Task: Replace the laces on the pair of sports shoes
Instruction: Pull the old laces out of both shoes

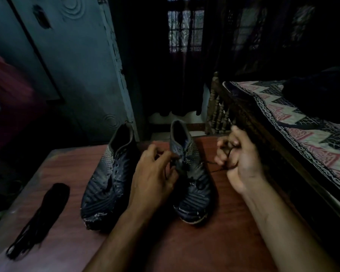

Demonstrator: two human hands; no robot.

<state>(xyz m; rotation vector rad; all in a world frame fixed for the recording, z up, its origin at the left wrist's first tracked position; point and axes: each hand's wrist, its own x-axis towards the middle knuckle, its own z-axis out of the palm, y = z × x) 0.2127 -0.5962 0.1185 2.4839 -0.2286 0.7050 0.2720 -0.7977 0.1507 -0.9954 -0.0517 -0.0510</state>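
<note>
Two worn dark sports shoes stand side by side on a reddish wooden table (185, 250), toes toward me. The left shoe (106, 183) shows bare eyelets with no lace. A dark lace (214, 166) runs through the right shoe (194, 185). My left hand (155, 173) pinches the lace at the eyelets over the right shoe's tongue. To the right of that shoe, my right hand (238, 160) grips the lace's free end in curled fingers, with the strand stretched between shoe and hand.
A bundle of dark laces (41, 218) lies at the table's left side. A wooden bed (243, 118) with a patterned cover stands close on the right. A grey-blue door or cupboard (77, 65) is behind the table, and a dark curtained window is further back.
</note>
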